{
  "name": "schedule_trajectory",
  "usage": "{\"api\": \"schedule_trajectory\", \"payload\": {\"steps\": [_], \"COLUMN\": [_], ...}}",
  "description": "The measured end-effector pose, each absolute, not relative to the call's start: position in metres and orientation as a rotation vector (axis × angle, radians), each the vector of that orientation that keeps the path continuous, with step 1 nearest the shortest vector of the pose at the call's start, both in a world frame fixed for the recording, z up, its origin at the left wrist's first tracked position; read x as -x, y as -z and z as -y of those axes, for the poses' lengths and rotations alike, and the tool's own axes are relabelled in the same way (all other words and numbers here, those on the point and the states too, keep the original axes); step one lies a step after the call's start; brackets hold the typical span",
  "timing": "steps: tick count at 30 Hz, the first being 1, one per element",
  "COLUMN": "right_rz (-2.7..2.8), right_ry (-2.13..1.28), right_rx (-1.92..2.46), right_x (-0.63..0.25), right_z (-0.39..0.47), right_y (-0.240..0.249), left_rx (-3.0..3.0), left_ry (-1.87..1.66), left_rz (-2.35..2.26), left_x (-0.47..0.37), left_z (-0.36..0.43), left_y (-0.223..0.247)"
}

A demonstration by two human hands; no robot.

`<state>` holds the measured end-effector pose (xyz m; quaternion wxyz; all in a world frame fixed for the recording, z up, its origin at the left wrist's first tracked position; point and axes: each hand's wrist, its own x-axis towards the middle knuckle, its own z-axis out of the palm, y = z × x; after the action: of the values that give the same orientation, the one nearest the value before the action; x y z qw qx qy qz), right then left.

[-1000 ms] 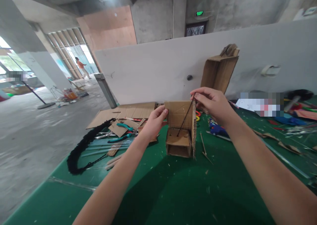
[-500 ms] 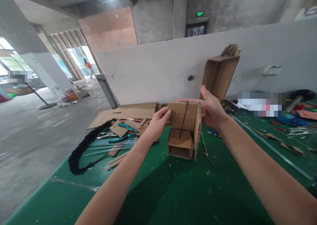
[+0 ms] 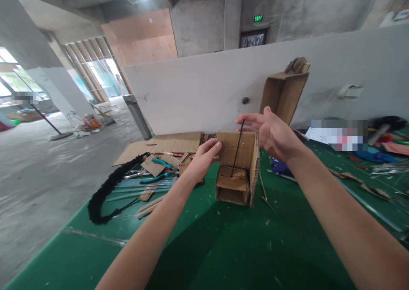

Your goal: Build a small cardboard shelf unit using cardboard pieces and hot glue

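the r hand is now back up by the tip of the thin black strand; approx half a sec ago it was lower, behind the r side of the cardboard pc, w/ the strand bent at the pc's top edge. now the strand runs nearly straight & its tip pokes above that edge. for the work in hand, that prob. means the upper end is loose, not fastened; the lower end meets the top of the small box part, tho whether it goes thru a hole is too small to tell. the l hand hasn't shifted: it's closed on the pc's l edge, thumb in front, & the pc stands upright on the green table. r hand: fingers stretched out, thumb apart; can't tell if any finger grips the strand.

counts: 2 hands, 1 cardboard pc, 1 strand. behind, 1 taller cardboard stand. to the l, 1 pr teal-handled pliers, 1 fuzzy black cord, & several clear strips, overlapping, no exact no. just r of the pc, 2 thin sticks.
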<state>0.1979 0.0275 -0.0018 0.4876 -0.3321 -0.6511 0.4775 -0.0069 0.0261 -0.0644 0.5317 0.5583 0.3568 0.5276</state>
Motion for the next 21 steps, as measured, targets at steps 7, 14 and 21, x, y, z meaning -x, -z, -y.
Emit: {"api": "schedule_trajectory", "payload": {"steps": [7, 14, 21], "right_rz": [1.679, 1.67, 1.721], "right_ry": [-1.239, -0.631, -0.327], "right_rx": [1.076, 1.285, 1.172], "right_x": [-0.206, -0.216, -0.214], "right_z": [-0.032, -0.028, -0.004], "right_y": [0.004, -0.008, -0.025], "left_rx": [-1.328, -2.0, -2.017], "left_ry": [-1.262, -0.995, -0.539], "left_rz": [-0.819, -1.585, -1.697], "left_x": [0.004, 0.061, 0.1], "left_z": [-0.03, -0.045, -0.051], "left_y": [0.066, 0.055, 0.06]}}
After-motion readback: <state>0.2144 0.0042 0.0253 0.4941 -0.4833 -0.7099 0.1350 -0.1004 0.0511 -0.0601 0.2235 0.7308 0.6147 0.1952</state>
